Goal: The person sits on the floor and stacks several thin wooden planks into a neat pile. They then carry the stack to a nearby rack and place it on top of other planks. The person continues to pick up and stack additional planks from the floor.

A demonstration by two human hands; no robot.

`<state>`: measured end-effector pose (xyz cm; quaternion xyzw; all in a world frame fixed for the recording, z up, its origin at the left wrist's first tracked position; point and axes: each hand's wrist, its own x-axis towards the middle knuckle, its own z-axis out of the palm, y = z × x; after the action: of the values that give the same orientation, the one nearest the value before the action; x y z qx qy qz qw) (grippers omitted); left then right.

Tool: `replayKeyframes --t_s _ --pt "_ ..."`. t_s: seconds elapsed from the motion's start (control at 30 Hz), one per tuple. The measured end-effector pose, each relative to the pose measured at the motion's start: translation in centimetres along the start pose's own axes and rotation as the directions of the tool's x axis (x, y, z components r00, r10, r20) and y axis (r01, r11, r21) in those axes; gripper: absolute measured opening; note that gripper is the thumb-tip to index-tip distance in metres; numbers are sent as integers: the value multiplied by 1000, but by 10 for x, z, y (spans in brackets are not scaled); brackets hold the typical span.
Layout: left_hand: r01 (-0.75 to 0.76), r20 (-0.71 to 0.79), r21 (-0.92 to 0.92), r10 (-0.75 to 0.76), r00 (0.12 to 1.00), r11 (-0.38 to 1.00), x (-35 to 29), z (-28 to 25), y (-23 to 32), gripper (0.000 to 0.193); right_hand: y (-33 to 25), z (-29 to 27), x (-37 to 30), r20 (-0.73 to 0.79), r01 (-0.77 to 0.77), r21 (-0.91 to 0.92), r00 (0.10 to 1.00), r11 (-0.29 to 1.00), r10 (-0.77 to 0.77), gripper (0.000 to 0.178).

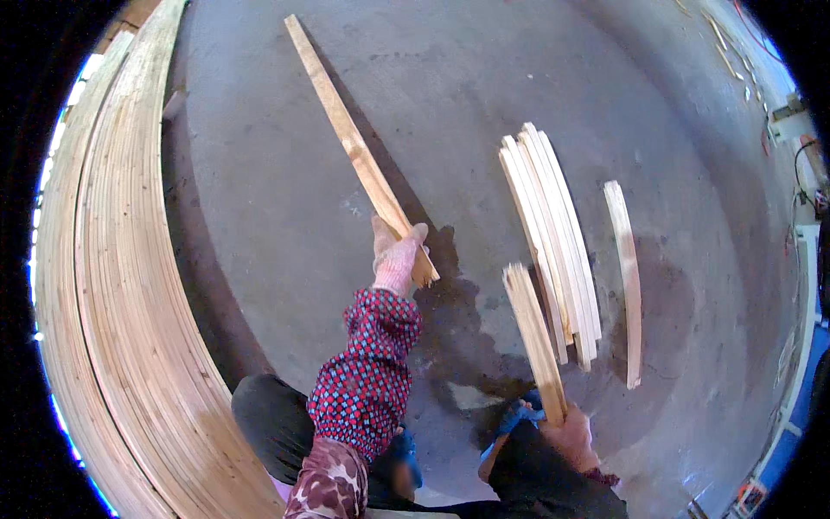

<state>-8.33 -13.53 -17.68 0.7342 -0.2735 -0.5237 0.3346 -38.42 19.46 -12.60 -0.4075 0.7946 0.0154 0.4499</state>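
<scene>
one long strip gripped by the left hand, one short strip by the right hand.

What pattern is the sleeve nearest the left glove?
Sleeve: small red and pale patches on dark; head view.

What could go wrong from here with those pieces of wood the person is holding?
The left fingers grip the long strip near its lower end, so the far end might swing or dip. That gripped end looks jagged, so splinters could be a risk. The short strip in the right fingers is close to the pile of strips on the floor and might knock it out of line.
</scene>
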Motion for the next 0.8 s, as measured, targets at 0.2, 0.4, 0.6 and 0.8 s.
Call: replayKeyframes --t_s 0.2,0.4,0.6,0.8 --pt "219 134 -322 -185 974 921 -45 19 -77 48 -74 -3 65 -2 163 58 987 985 -163 57" --pt "292 233 -325 -223 947 899 -59 21 -95 51 -98 -5 91 57 112 58 992 992 -115 66" --pt "266 224 -319 -200 954 910 -55 14 -101 56 -103 -2 89 113 83 150 988 985 -100 67" --pt "274 214 -304 -215 953 913 -50 18 -106 57 -87 1 86 -46 176 174 984 969 -171 68"
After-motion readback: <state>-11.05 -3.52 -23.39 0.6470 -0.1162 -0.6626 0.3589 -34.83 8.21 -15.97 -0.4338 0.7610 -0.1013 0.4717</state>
